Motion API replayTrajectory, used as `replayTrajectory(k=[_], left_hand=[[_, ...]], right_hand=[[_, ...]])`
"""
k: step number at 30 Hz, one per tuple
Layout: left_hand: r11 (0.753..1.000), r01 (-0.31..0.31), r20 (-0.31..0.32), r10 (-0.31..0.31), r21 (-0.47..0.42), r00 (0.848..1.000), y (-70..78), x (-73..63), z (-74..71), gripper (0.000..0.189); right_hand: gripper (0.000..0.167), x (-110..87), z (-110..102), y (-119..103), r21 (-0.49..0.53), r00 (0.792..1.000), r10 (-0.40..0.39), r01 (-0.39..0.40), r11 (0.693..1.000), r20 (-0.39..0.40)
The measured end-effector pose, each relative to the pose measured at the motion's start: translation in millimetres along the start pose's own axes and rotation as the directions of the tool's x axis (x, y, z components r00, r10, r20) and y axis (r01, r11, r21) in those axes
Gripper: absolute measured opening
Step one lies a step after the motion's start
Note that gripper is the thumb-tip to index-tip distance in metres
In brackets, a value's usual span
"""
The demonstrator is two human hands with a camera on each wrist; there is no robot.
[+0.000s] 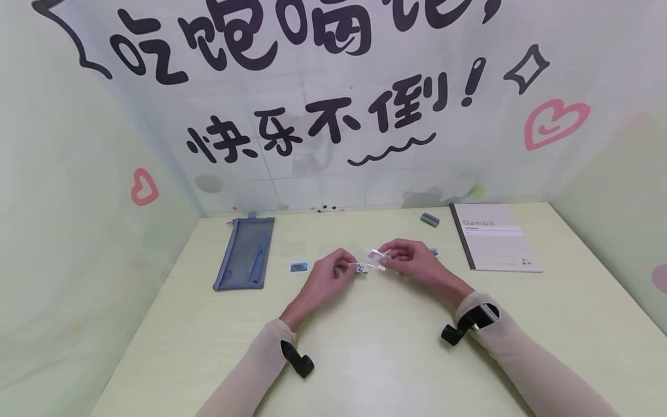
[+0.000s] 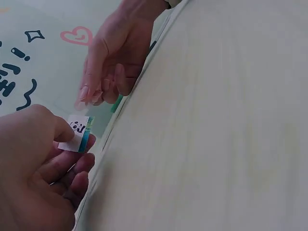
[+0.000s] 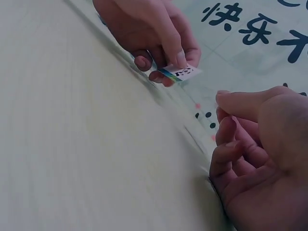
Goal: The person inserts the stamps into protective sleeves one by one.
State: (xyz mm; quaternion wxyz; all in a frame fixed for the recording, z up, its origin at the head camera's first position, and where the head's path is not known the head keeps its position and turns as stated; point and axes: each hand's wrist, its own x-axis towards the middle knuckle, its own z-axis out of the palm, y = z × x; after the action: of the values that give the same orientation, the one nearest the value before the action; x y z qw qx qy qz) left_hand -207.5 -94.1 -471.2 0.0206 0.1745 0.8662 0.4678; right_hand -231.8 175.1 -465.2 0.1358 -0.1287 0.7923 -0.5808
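Note:
My left hand (image 1: 329, 275) pinches a small stamp-like card (image 1: 361, 268) between thumb and fingers. White with black marks, the card (image 2: 78, 132) has a blue-green strip along one edge in the left wrist view. To its right, my right hand (image 1: 419, 265) pinches a small clear plastic sleeve (image 1: 376, 255), hard to make out in the wrist views. Card and sleeve are close together above the table. A stamp-like picture (image 1: 299, 267) with a white border lies left of my left hand. Behind my right hand, another small blue piece (image 1: 434, 251) is partly hidden.
A blue mesh pencil pouch (image 1: 245, 253) with a blue pen inside lies at the left on the pale table (image 1: 365, 359). Toward the back is a dark striped eraser-like block (image 1: 429, 219). A notebook (image 1: 497, 237) lies at the right, before the printed cloth backdrop (image 1: 333, 185).

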Motion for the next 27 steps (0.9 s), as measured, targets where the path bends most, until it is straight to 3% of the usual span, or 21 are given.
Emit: replayTrajectory(k=[5, 11, 16, 27], left_hand=[[0.987, 0.006, 0.031, -0.001, -0.160, 1.000, 0.2, -12.4, 9.6, 0.010], [0.930, 0.058, 0.115, -0.017, -0.364, 0.993, 1.4, -20.2, 11.8, 0.015], [0.906, 0.077, 0.161, -0.009, -0.417, 0.987, -2.9, -19.8, 10.2, 0.022], [0.880, 0.089, 0.160, -0.015, -0.467, 0.987, -4.5, -19.2, 12.5, 0.024]], right_hand=[[0.033, -21.2, -1, 8, -0.007, 0.999, 0.017, -0.017, 1.000, 0.048], [0.029, -44.3, 11, 10, 0.041, 0.998, 0.046, -0.047, 0.998, 0.046], [0.034, -47.3, 17, 11, 0.091, 0.997, 0.057, -0.061, 0.994, 0.045], [0.029, -45.8, 18, 12, 0.108, 1.000, 0.016, -0.016, 0.994, -0.003]])
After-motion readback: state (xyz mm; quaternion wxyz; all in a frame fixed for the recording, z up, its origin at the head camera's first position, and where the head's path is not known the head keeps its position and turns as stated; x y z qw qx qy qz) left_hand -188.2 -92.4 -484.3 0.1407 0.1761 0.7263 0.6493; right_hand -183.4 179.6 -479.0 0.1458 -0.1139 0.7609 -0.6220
